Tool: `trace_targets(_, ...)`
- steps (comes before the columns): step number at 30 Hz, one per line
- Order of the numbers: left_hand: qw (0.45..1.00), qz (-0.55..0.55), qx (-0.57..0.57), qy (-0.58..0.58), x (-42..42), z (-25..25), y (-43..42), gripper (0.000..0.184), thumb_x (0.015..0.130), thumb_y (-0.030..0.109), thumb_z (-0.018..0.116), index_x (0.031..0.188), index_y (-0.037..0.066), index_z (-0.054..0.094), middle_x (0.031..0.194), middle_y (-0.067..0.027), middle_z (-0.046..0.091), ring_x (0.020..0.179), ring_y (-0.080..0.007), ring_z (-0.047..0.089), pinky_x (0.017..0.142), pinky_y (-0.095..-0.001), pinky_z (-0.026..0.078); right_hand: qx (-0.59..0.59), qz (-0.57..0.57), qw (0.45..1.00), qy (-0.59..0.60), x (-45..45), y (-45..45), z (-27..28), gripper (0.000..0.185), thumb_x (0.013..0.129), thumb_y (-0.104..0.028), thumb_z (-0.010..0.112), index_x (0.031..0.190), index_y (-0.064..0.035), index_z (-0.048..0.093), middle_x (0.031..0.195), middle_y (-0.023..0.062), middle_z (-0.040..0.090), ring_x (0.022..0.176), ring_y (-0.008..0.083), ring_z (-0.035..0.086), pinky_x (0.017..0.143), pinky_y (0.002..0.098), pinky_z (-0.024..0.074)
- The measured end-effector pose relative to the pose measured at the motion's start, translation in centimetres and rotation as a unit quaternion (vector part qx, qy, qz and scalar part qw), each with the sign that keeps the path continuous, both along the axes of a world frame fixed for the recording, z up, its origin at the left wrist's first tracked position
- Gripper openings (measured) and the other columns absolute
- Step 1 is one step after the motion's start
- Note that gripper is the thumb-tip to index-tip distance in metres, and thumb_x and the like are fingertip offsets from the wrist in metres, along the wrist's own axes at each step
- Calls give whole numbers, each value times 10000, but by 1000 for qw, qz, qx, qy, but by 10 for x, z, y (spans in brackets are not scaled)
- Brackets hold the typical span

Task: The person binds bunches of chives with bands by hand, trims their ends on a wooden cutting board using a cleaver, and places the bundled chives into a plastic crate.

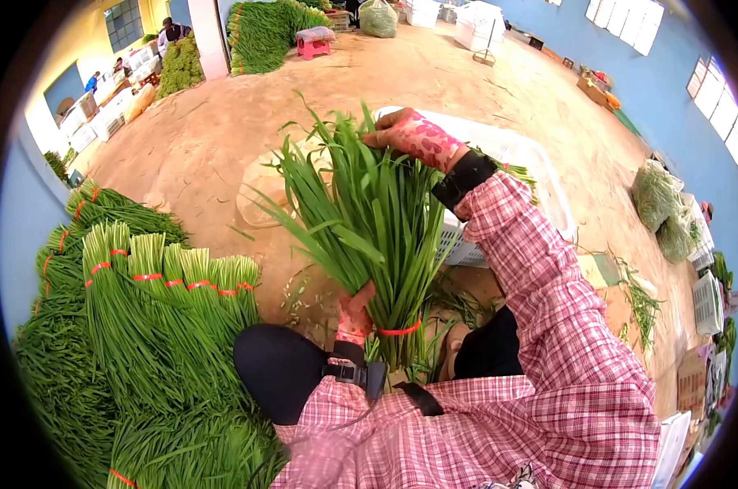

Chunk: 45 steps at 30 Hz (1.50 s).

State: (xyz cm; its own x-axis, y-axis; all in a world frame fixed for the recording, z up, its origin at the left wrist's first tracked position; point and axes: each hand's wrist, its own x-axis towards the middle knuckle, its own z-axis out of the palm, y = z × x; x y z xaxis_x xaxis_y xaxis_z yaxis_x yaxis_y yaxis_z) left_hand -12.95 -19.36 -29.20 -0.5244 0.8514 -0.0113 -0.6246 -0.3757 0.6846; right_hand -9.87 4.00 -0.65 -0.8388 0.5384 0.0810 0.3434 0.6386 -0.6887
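A leafy bunch of garlic chives (377, 220) stands upright between my knees, its stalks down and an orange-red band around its lower part. My left hand (355, 316) grips it just above the band, the fingers partly hidden by the leaves. Up at the leaf tips, my right hand (418, 137) has its fingers closed on some blades at the top right. Behind the bunch sits a white plastic basket (548, 175), with some cut greens at its near side. Loose leaves and trimmings lie on the floor beneath.
Tied bunches of chives (165, 293) are piled high at my left. A red stool (313, 42) stands at the back near another green heap (263, 37). Filled net bags (658, 200) and crates line the right wall. Other people work at the far left.
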Motion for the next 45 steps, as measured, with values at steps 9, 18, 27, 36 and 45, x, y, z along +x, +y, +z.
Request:
trace_targets(9, 994, -36, 7, -102, -2, -2, 5, 467, 862, 168, 700, 1278, -13, 591, 1210, -115, 656, 1047, -271, 654, 914, -402, 536, -211, 92, 972, 36, 35, -3, 2, 271, 941, -237, 632, 1097, -24, 696, 880, 22, 697, 672, 89, 635, 569, 215, 469)
trace_targets(18, 987, -68, 30, -140, -4, -9, 11, 471, 885, 175, 671, 1294, -33, 564, 1226, -140, 645, 1049, -287, 662, 919, -402, 554, -91, 125, 988, -9, 45, -31, -34, 186, 870, 33, 606, 1047, 4, 653, 837, 38, 683, 693, 118, 643, 613, 256, 522)
trace_targets(27, 986, -66, -1, -152, -1, 9, 2, 444, 881, 162, 682, 1267, -41, 597, 1238, -156, 642, 1056, -287, 663, 909, -422, 564, -123, 82, 982, -117, 43, -38, -39, 186, 846, -62, 675, 1015, 15, 666, 790, 25, 661, 571, 97, 574, 549, 255, 487)
trace_targets(36, 991, -54, 16, -118, -10, -35, 16, 335, 962, 113, 569, 1267, -24, 600, 1192, -111, 665, 1008, -242, 663, 860, -383, 563, 276, 63, 956, -80, 45, -78, -58, 177, 731, -95, 632, 901, -50, 612, 722, 166, 643, 767, 352, 680, 682, 468, 539)
trace_targets(45, 995, -11, 28, -99, -6, -2, 7, 440, 876, 161, 682, 1261, -36, 598, 1182, -125, 658, 1013, -259, 656, 871, -401, 544, 340, 103, 932, -74, 37, -93, -44, 284, 772, -165, 625, 1048, -119, 673, 883, 145, 688, 868, 339, 685, 715, 445, 550)
